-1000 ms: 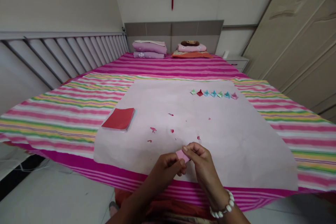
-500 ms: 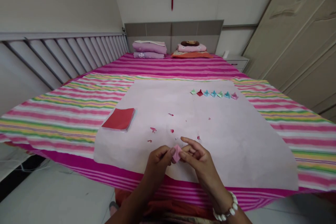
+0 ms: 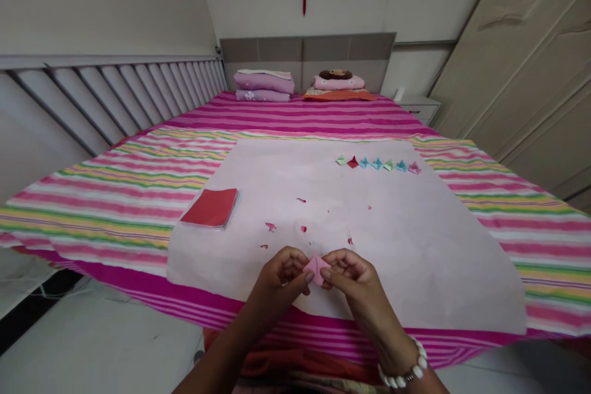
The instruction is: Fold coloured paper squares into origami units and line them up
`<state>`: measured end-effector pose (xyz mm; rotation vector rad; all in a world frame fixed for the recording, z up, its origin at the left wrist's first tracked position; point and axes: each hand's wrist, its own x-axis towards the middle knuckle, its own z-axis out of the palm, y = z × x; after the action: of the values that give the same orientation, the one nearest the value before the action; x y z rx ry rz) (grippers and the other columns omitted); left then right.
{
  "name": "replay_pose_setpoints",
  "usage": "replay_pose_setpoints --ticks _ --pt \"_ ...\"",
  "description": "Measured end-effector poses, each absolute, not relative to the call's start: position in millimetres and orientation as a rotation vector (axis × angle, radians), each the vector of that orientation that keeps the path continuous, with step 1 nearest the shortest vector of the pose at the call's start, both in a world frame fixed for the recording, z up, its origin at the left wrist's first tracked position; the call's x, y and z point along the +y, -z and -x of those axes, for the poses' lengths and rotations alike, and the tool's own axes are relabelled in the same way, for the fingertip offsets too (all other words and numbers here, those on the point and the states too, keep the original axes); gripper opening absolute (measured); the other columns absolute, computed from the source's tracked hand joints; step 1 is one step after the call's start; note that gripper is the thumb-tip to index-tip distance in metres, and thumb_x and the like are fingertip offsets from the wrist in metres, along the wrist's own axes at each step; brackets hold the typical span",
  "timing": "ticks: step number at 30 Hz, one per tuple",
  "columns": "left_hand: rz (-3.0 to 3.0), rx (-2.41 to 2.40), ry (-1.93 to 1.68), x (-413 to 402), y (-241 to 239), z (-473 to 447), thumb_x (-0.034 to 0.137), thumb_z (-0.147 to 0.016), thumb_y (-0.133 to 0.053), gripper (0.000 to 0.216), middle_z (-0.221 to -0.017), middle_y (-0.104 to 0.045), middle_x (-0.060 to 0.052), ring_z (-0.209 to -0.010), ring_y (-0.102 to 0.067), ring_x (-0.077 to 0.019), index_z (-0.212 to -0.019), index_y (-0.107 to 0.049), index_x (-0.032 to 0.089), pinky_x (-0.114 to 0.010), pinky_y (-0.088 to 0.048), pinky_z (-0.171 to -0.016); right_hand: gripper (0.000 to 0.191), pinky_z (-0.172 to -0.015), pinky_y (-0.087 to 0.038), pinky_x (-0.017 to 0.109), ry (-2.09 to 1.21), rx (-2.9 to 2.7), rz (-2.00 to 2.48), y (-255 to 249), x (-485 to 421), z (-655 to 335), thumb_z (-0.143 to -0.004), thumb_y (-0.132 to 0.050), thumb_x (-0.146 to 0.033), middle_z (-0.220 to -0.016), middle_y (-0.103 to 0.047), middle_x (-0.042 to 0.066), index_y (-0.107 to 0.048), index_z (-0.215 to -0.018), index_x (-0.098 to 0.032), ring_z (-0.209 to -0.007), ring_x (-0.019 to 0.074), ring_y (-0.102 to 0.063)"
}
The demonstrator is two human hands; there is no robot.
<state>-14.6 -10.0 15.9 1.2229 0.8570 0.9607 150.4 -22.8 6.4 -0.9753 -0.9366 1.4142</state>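
Observation:
A small folded pink paper (image 3: 317, 266), diamond-shaped with a crease down its middle, is held between my two hands above the white sheet (image 3: 415, 246). My left hand (image 3: 287, 274) pinches its left corner with thumb and fingers. On the other side, my right hand (image 3: 353, 274) grips the right corner, thumb on top and fingers curled behind. Toward the back right of the sheet stands a row of several small folded paper pieces (image 3: 377, 164) in green, red, blue and pink. A stack of square red paper (image 3: 211, 207) lies at the sheet's left edge.
Several torn paper scraps (image 3: 270, 227) lie scattered on the sheet beyond my hands. The sheet rests on a bed with a striped cover (image 3: 115, 197). Folded bedding (image 3: 264, 82) is piled at the headboard (image 3: 277, 49); a railing (image 3: 138, 92) runs along the left.
My right hand's raised index finger has curled down to the pink paper. The paper now shows wider and flatter between both hands.

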Motion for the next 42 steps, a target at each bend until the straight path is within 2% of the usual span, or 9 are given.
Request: replay_pose_setpoints --ticks 5,9,16,25,31,37,42 --pt "-1.15 0.802 -0.867 -10.5 -22.5 14.1 0.03 -0.078 -0.067 0.02 -0.07 -0.067 0.0 -0.059 -0.06 -0.0091 -0.081 -0.052 0.017 -0.021 -0.048 -0.057 0.018 -0.052 -0.046 0.019 -1.484 -0.96 0.941 -7.5 -23.3 -148.7 -0.067 -0.08 -0.027 -0.054 -0.067 -0.001 -0.068 -0.076 -0.016 -0.049 0.0087 -0.059" --pt "-1.159 0.835 -0.853 -12.4 -25.3 11.1 0.031 -0.079 -0.066 0.019 -0.066 -0.069 -0.002 -0.061 -0.063 -0.011 -0.08 -0.056 0.015 -0.022 -0.049 -0.059 0.018 -0.051 -0.048 0.019 -1.579 -0.983 0.916 -8.9 -24.1 -149.0 -0.066 -0.081 -0.025 -0.057 -0.069 0.001 -0.069 -0.075 -0.015 -0.051 0.0102 -0.062" --pt "-1.12 0.901 -0.886 -13.1 -27.6 14.0 0.03 -0.072 -0.073 0.019 -0.065 -0.07 -0.002 -0.058 -0.064 -0.0105 -0.076 -0.065 0.013 -0.021 -0.049 -0.056 0.016 -0.047 -0.046 0.019 -1.559 -0.91 0.919 -8.6 -24.2 -145.5 -0.063 -0.082 -0.023 -0.052 -0.069 0.002 -0.069 -0.068 -0.014 -0.046 0.0112 -0.061" --pt "-1.186 0.878 -0.958 -15.3 -29.6 15.5 0.025 -0.075 -0.069 0.01 -0.065 -0.072 -0.003 -0.059 -0.065 -0.013 -0.077 -0.07 0.015 -0.024 -0.05 -0.057 0.007 -0.046 -0.044 0.021 -1.592 -0.715 0.872 -16.3 -25.6 -139.7 -0.058 -0.073 -0.012 -0.05 -0.065 -0.001 -0.068 -0.06 -0.017 -0.042 0.0105 -0.056" --pt "-1.185 0.889 -0.928 -15.7 -33.9 15.3 0.029 -0.075 -0.07 0.015 -0.067 -0.073 -0.005 -0.063 -0.066 -0.0155 -0.073 -0.069 0.014 -0.028 -0.053 -0.063 0.01 -0.051 -0.045 0.024 -1.578 -0.742 0.856 -14.9 -26.6 -139.5 -0.06 -0.066 -0.008 -0.056 -0.065 -0.002 -0.067 -0.062 -0.018 -0.047 0.0119 -0.057" --pt "-1.104 0.92 -0.975 -15.5 -27.2 13.4 0.025 -0.07 -0.075 0.015 -0.065 -0.072 -0.004 -0.065 -0.068 -0.0172 -0.069 -0.064 0.014 -0.03 -0.053 -0.066 0.003 -0.064 -0.047 0.029 -1.509 -0.984 0.782 -8.9 -28.2 -142.6 -0.075 -0.066 -0.018 -0.068 -0.068 0.002 -0.068 -0.077 -0.018 -0.063 0.015 -0.061" --pt "-1.147 0.948 -0.99 -16.6 -27.9 11.1 0.025 -0.073 -0.071 0.016 -0.063 -0.069 -0.001 -0.063 -0.065 -0.0146 -0.071 -0.059 0.015 -0.026 -0.051 -0.062 0.018 -0.06 -0.047 0.026 -1.524 -0.948 0.843 -9.3 -27.7 -140.6 -0.068 -0.079 -0.024 -0.062 -0.066 -0.001 -0.064 -0.076 -0.018 -0.06 0.0141 -0.061"
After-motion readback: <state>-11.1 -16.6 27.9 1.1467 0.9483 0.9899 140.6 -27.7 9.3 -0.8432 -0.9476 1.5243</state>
